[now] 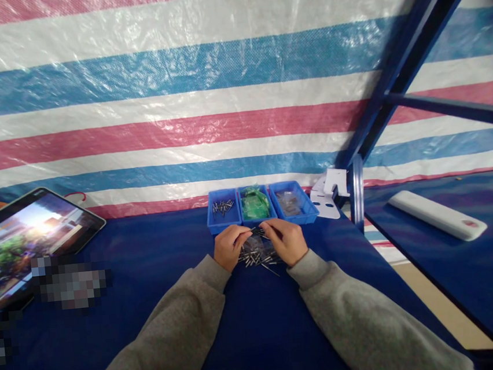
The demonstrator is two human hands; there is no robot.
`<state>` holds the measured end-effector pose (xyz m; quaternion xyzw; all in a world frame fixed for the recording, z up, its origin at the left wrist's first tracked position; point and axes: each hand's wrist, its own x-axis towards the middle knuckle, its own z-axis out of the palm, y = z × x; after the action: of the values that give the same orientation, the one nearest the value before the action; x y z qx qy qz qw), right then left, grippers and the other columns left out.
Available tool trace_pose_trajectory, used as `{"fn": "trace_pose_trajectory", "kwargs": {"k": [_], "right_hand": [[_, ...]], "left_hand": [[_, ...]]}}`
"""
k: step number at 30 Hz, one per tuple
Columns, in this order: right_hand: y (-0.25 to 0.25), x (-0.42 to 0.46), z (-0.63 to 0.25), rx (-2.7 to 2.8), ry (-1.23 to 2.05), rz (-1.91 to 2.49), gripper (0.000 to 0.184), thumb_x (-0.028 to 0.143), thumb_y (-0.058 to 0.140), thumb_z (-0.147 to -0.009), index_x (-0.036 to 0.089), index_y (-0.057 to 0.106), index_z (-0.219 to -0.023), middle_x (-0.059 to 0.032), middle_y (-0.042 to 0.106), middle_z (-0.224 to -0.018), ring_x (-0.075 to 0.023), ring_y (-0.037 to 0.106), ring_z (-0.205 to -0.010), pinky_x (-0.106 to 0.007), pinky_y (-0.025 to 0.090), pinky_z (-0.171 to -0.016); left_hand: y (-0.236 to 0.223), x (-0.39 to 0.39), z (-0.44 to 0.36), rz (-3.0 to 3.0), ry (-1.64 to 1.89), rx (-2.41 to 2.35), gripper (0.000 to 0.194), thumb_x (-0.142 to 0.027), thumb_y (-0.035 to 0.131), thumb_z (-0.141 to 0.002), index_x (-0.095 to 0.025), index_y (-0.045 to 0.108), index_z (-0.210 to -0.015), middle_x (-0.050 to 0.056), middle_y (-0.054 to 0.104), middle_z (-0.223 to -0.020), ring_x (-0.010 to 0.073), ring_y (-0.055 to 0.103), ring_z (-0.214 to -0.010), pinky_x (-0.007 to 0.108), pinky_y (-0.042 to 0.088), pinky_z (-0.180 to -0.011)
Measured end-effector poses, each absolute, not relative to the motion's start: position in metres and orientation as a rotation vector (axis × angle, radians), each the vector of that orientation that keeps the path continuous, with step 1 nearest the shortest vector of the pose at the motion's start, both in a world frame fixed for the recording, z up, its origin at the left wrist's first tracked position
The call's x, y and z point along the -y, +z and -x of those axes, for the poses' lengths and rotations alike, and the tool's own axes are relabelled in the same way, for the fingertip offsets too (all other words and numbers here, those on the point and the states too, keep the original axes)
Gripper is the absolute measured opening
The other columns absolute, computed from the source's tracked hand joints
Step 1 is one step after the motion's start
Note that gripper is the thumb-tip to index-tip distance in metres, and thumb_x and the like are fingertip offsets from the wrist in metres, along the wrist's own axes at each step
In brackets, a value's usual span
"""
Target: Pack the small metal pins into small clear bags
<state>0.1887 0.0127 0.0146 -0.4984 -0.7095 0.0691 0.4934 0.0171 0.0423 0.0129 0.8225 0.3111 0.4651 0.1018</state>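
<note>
My left hand (pixel 231 247) and my right hand (pixel 287 241) face each other close together, thumbs and fingers pinched. Between the fingertips are small dark and silvery bits, too small to name for certain. Right below lies a pile of thin metal pins (pixel 254 258), partly on or around a clear plastic bag (pixel 254 243). Just past the hands stand three blue bins in a row. Similar metal pins (pixel 222 207) lie in the left bin (pixel 223 227), green plastic bags (pixel 255 204) in the middle one, and clear plastic bags (pixel 289 203) in the right bin (pixel 308 214).
White cut-out sheets (pixel 329 194) lean by a blue metal frame (pixel 358 197) right of the bins. A tablet-like screen (pixel 29 241) stands at the left. On the blue surface at the right lies a long white case (pixel 436 215). A striped tarpaulin (pixel 180 127) hangs behind.
</note>
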Motion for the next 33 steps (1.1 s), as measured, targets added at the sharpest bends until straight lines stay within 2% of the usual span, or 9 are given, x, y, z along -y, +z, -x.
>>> {"fn": "trace_pose_trajectory", "kwargs": {"k": [5, 8, 12, 15, 21, 24, 30, 33], "right_hand": [[0.0158, -0.0100, -0.1862, 1.840, 0.238, 1.135, 0.023, 0.032, 0.045, -0.086, 0.020, 0.063, -0.091, -0.0045, 0.066, -0.081, -0.0148, 0.060, -0.068, -0.026, 0.047, -0.064], [0.0149, -0.0097, -0.1846, 1.899, 0.274, 1.108, 0.020, 0.030, 0.047, -0.085, 0.020, 0.063, -0.086, -0.0030, 0.064, -0.076, -0.0132, 0.058, -0.063, -0.024, 0.045, -0.060], [0.0154, -0.0101, -0.1848, 1.845, 0.254, 1.121, 0.022, 0.030, 0.043, -0.087, 0.019, 0.062, -0.082, -0.0035, 0.064, -0.076, -0.0146, 0.060, -0.070, -0.025, 0.045, -0.065], [0.0164, -0.0104, -0.1858, 1.799, 0.234, 1.167, 0.024, 0.031, 0.041, -0.088, 0.019, 0.061, -0.081, -0.0032, 0.064, -0.074, -0.0145, 0.060, -0.068, -0.024, 0.045, -0.064], [0.0157, -0.0109, -0.1868, 1.826, 0.230, 1.159, 0.024, 0.033, 0.042, -0.088, 0.019, 0.061, -0.082, -0.0038, 0.064, -0.075, -0.0145, 0.059, -0.067, -0.025, 0.044, -0.063], [0.0144, -0.0110, -0.1868, 1.835, 0.239, 1.151, 0.024, 0.031, 0.042, -0.088, 0.019, 0.061, -0.081, -0.0036, 0.063, -0.074, -0.0148, 0.058, -0.069, -0.025, 0.044, -0.065], [0.0115, -0.0111, -0.1869, 1.882, 0.256, 1.158, 0.023, 0.034, 0.044, -0.087, 0.019, 0.060, -0.081, -0.0028, 0.061, -0.071, -0.0134, 0.055, -0.061, -0.024, 0.041, -0.058], [0.0105, -0.0116, -0.1869, 1.876, 0.239, 1.161, 0.023, 0.032, 0.044, -0.087, 0.019, 0.061, -0.080, -0.0030, 0.062, -0.072, -0.0140, 0.057, -0.064, -0.024, 0.043, -0.061]], "left_hand": [[0.0114, -0.0430, -0.0163, -2.375, 1.329, -0.944, 0.019, -0.029, 0.047, -0.086, -0.018, 0.062, -0.080, -0.001, 0.063, -0.063, 0.0090, 0.059, -0.056, 0.019, 0.046, -0.061], [0.0089, -0.0433, -0.0155, -2.325, 1.332, -0.978, 0.016, -0.030, 0.050, -0.085, -0.017, 0.060, -0.085, -0.003, 0.061, -0.057, 0.0082, 0.057, -0.051, 0.019, 0.045, -0.057], [0.0098, -0.0427, -0.0145, -2.313, 1.388, -0.987, 0.019, -0.032, 0.054, -0.082, -0.018, 0.061, -0.092, 0.000, 0.067, -0.069, 0.0107, 0.062, -0.061, 0.021, 0.048, -0.063], [0.0127, -0.0422, -0.0148, -2.343, 1.396, -0.961, 0.018, -0.031, 0.052, -0.083, -0.018, 0.064, -0.085, 0.002, 0.068, -0.076, 0.0122, 0.063, -0.067, 0.023, 0.049, -0.067], [0.0156, -0.0409, -0.0152, -2.412, 1.295, -1.012, 0.029, -0.029, 0.046, -0.086, -0.017, 0.059, -0.064, -0.001, 0.060, -0.055, 0.0094, 0.056, -0.054, 0.020, 0.043, -0.057], [0.0151, -0.0405, -0.0145, -2.423, 1.259, -1.032, 0.034, -0.028, 0.044, -0.088, -0.016, 0.055, -0.058, -0.002, 0.056, -0.051, 0.0081, 0.053, -0.050, 0.020, 0.041, -0.055], [0.0133, -0.0403, -0.0140, -2.390, 1.351, -1.034, 0.028, -0.028, 0.047, -0.086, -0.016, 0.059, -0.064, -0.001, 0.060, -0.057, 0.0091, 0.055, -0.055, 0.021, 0.043, -0.058], [0.0137, -0.0398, -0.0147, -2.386, 1.378, -0.985, 0.020, -0.028, 0.051, -0.084, -0.016, 0.063, -0.074, 0.001, 0.064, -0.067, 0.0104, 0.058, -0.060, 0.022, 0.045, -0.062]]}}
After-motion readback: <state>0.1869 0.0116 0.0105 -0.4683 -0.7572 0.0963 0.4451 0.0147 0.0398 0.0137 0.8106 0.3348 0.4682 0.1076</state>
